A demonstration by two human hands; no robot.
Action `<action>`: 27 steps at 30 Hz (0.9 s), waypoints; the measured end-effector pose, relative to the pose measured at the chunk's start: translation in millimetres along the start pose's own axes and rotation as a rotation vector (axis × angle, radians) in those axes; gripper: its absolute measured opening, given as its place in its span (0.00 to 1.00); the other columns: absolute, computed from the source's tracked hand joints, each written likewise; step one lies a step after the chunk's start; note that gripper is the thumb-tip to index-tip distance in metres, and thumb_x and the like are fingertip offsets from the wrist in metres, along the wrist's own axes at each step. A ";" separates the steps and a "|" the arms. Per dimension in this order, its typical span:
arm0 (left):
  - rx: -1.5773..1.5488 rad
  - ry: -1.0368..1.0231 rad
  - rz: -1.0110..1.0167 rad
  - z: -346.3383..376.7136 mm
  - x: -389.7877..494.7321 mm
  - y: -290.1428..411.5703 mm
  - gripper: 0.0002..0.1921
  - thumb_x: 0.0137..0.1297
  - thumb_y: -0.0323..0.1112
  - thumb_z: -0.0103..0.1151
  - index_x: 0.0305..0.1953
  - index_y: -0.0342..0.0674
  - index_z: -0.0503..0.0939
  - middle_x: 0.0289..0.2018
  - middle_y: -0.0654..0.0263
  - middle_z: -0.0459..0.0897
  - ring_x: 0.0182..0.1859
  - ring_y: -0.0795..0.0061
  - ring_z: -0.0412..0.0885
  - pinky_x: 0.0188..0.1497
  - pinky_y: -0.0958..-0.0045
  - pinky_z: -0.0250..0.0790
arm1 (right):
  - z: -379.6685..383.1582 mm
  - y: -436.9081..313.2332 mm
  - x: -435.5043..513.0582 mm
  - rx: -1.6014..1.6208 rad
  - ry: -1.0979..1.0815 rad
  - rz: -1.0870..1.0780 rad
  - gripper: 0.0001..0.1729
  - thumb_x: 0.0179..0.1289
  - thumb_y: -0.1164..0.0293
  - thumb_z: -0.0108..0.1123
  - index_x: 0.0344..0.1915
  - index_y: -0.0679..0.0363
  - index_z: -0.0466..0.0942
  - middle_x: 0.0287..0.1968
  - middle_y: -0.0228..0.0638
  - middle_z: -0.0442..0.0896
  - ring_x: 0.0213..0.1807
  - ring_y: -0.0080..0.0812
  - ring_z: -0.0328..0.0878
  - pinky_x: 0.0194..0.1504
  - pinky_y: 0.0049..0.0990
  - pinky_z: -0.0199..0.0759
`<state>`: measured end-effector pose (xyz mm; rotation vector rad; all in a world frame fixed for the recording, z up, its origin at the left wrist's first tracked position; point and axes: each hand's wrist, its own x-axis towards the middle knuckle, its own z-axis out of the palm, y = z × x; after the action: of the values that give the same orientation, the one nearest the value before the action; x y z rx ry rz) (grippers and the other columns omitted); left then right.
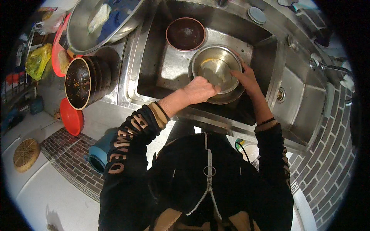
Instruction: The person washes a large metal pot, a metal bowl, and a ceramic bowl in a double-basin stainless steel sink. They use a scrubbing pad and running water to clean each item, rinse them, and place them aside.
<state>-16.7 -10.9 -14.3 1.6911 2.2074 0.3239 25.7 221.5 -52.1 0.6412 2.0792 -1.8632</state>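
Observation:
A shiny metal bowl sits in the large sink basin, with some yellowish residue or liquid inside. My left hand is curled into a fist over its near left rim; whether the fingers also hide something small cannot be told. On the far side, my right hand grips the right rim, fingers reaching over the inside. Beneath this bowl shows the rim of another vessel, mostly covered. Further back in the same basin stands a dark brown bowl with a reddish rim, apart from both hands.
Left of the stainless sink, stacked dark bowls hold food scraps. Behind them is a large metal basin with blue and white cloth. A red basin and blue bucket stand lower left. A smaller sink and faucet lie right.

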 end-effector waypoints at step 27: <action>-0.186 0.456 -0.830 -46.2 -49.2 -18.7 0.23 0.50 0.28 0.56 0.51 0.41 0.74 0.23 0.51 0.80 0.29 0.49 0.80 0.33 0.54 0.73 | 80.8 37.0 -37.1 0.218 -0.009 0.182 0.20 0.58 0.67 0.55 0.49 0.63 0.73 0.39 0.32 0.76 0.36 0.24 0.72 0.39 0.24 0.67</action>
<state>-40.2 -62.1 27.2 0.5302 2.8511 0.6977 69.1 139.2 -76.9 0.8421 1.7601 -1.9962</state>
